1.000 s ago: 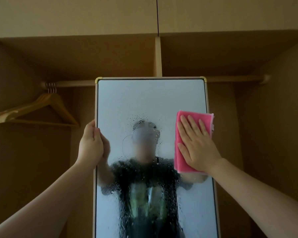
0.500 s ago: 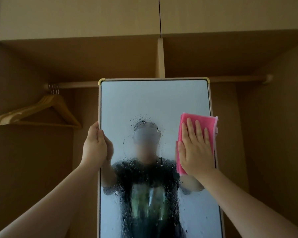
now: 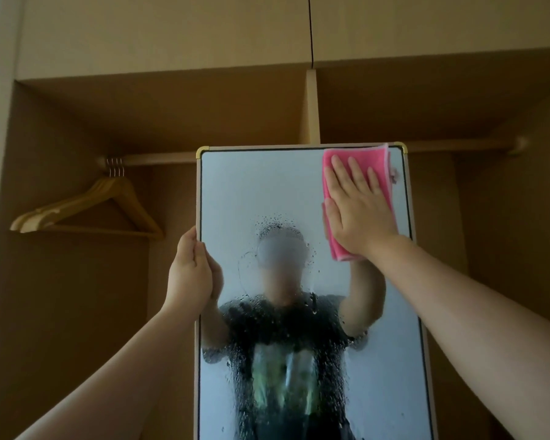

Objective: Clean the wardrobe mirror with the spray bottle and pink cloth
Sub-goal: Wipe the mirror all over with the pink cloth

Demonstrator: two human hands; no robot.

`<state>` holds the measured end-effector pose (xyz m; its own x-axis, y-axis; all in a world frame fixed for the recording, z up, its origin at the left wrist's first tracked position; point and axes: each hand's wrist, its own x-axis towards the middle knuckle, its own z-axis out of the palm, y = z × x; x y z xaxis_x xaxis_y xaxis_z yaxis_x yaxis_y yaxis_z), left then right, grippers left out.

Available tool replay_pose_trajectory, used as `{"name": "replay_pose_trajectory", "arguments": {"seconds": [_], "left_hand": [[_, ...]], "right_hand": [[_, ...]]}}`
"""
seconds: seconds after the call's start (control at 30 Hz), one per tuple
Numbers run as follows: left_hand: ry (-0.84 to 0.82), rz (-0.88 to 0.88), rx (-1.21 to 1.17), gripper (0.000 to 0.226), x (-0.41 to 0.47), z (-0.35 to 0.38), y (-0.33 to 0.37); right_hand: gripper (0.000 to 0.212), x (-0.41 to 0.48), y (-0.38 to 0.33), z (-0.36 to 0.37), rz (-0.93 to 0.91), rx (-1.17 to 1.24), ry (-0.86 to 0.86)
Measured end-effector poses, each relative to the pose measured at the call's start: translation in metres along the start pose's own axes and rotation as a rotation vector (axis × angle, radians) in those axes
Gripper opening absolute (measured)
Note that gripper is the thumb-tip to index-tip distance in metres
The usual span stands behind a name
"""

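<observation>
A tall mirror [image 3: 251, 192] with a pale frame and gold corner caps stands upright in the open wardrobe. Spray droplets cover its middle and lower glass. My right hand [image 3: 359, 211] lies flat, fingers straight, pressing a folded pink cloth [image 3: 356, 154] against the glass at the mirror's top right corner. My left hand [image 3: 189, 271] grips the mirror's left edge at mid height, fingers curled round the frame. The spray bottle is not in view.
Several wooden hangers [image 3: 89, 206] hang on the left part of the clothes rail [image 3: 153, 159], which runs behind the mirror to the right wall. A vertical divider [image 3: 311, 106] rises above the mirror. Closed upper cabinet doors [image 3: 172, 30] span the top.
My right hand has slid the pink cloth up the right side of the glass, from mid height to the top right corner. My left hand keeps its hold on the left edge.
</observation>
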<state>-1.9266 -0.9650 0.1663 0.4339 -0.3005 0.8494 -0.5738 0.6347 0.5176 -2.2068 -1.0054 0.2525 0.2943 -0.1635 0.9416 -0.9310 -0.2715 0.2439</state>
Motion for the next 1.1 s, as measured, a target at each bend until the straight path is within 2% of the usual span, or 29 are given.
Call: {"name": "replay_pose_trajectory", "arguments": {"seconds": [0.27, 0.4, 0.53, 1.1], "left_hand": [[-0.011, 0.056, -0.035, 0.034, 0.001, 0.003, -0.004], [0.020, 0.080, -0.020, 0.033, 0.004, 0.005, -0.012], [0.038, 0.078, -0.006, 0.034, 0.007, 0.003, -0.017], [-0.014, 0.037, 0.006, 0.034, 0.006, -0.001, -0.013]], "right_hand": [[0.058, 0.020, -0.001, -0.004, 0.027, 0.098, 0.039], [0.059, 0.018, -0.006, -0.005, 0.044, -0.011, 0.039], [0.060, 0.012, -0.009, -0.007, 0.048, -0.020, 0.018], [0.057, -0.089, -0.058, 0.020, -0.033, 0.045, -0.011]]}}
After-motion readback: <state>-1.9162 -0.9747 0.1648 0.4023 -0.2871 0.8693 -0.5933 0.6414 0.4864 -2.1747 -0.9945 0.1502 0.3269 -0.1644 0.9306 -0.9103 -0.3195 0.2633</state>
